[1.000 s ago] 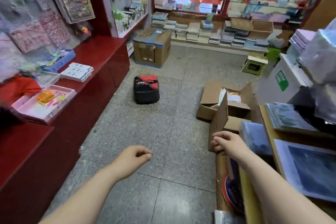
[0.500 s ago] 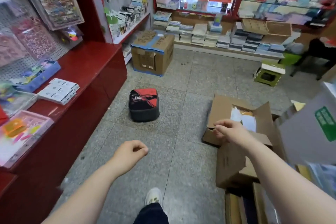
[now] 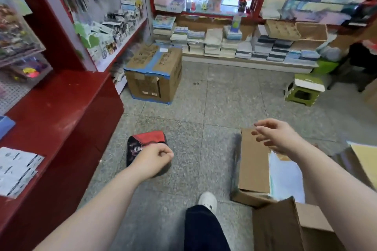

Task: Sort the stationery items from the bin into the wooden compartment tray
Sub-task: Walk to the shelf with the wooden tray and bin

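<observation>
No bin and no wooden compartment tray show in the head view. My left hand (image 3: 152,160) hangs over the floor in a loose fist that holds nothing, in front of a red and black bag (image 3: 142,142). My right hand (image 3: 274,137) reaches forward with its fingers spread and relaxed, holding nothing, above the flap of an open cardboard box (image 3: 253,161). My leg and white shoe (image 3: 208,200) step forward between the two arms.
A red counter (image 3: 61,108) runs along the left with white packets (image 3: 16,169) on it. A taped cardboard box (image 3: 155,73) stands ahead on the floor. Stacks of notebooks (image 3: 234,45) line the far shelf. A green stool (image 3: 306,91) sits at right. More cardboard (image 3: 285,228) at lower right.
The view has moved forward across the shop floor; the pink tray on the counter has left the frame. My right hand has opened its fingers. The bag and box are nearer.
</observation>
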Demonstrator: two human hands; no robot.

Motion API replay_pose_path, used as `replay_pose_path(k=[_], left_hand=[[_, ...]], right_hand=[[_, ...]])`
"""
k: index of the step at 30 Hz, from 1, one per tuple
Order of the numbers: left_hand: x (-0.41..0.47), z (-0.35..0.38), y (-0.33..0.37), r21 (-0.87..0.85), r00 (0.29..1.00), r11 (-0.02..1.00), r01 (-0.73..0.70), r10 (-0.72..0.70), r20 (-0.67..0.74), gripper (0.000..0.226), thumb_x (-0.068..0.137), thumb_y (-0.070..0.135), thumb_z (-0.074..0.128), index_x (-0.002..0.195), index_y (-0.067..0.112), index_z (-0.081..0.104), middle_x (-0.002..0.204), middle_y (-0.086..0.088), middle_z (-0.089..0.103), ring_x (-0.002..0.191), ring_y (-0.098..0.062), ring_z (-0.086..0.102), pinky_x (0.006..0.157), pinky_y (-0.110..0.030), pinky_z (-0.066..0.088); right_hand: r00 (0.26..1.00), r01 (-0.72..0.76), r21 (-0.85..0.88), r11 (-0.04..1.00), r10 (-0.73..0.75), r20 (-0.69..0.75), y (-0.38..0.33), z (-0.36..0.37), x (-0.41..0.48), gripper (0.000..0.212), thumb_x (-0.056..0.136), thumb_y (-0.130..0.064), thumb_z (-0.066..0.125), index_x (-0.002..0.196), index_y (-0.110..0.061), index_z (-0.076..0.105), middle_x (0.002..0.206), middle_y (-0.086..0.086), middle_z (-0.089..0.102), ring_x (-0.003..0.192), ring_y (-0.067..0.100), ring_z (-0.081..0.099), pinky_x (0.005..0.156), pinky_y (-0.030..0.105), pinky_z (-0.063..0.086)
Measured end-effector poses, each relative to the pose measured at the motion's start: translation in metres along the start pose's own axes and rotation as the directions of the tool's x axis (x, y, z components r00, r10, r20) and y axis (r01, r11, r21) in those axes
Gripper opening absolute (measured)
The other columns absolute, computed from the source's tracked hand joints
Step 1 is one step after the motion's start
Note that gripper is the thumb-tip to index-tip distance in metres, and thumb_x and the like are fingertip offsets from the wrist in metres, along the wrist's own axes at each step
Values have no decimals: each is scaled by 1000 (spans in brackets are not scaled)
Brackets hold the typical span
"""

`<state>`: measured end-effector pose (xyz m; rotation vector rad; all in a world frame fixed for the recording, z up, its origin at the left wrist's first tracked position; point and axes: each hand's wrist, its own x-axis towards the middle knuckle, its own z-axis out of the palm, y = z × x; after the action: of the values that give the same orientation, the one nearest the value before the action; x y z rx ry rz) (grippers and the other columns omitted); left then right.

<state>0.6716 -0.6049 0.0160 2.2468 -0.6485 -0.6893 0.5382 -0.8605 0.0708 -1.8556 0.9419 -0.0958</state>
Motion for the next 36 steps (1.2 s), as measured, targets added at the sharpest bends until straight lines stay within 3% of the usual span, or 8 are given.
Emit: replay_pose_path(k=[6,13,16,21,23,26,30,36], left_hand=[[148,-19,40,-33,991,993,112,-110,71,27,86,12,58,61,24,55,59,3,52,60,-14,48,60,-26,38],[314,-50,97,11,994,996,85,-85,72,24,85,15,61,65,25,52,64,7,51,59,-5,47,54,-12,36],[388,-64,109,42,993,996,73,-76,88,23,85,17,61,67,27,53,70,8,55,69,-7,51,57,-8,36],[541,-92,143,83,995,996,-20,11,103,15,87,21,59,72,26,57,73,8,59,74,-11,55,65,-22,41],[600,-100,163,130,987,990,-58,38,153,17,88,22,57,72,27,55,71,11,56,70,-6,53,62,-17,39],[678,-102,199,205,967,969,-139,88,240,8,90,22,54,83,22,58,77,6,57,79,-10,52,58,-8,33],[760,-86,256,253,928,941,-225,128,350,19,91,26,52,102,16,64,92,3,57,88,-11,51,72,-20,38],[878,-42,335,264,881,917,-299,159,445,15,91,29,51,97,20,62,89,5,57,85,-11,52,74,-21,39]], right_hand=[[1000,-19,58,998,19,0,-38,-30,148,23,92,-9,46,112,-2,55,94,9,61,68,15,54,60,23,40],[999,-35,31,999,35,-18,-95,-70,310,21,92,-8,45,110,-2,55,95,10,62,82,23,55,61,23,40],[999,-44,35,998,45,-22,-113,-81,379,20,92,-8,45,109,-3,55,96,12,62,84,23,55,60,23,39],[987,-72,88,994,84,-138,-142,-104,501,16,92,-9,45,104,-8,55,93,11,62,82,23,55,61,24,40],[979,-97,105,990,114,-172,-155,-116,543,13,92,-10,45,100,-11,55,92,9,63,80,22,56,62,24,41],[964,-136,103,985,156,-215,-166,-138,596,14,91,-10,46,101,-11,55,89,7,63,75,19,56,62,25,40],[939,-160,163,973,201,-277,-168,-178,654,13,92,-10,46,101,-12,55,90,8,62,79,21,57,63,25,41],[903,-179,258,949,263,-339,-152,-254,757,17,91,-7,45,105,-10,56,77,1,61,64,14,54,57,24,38]])
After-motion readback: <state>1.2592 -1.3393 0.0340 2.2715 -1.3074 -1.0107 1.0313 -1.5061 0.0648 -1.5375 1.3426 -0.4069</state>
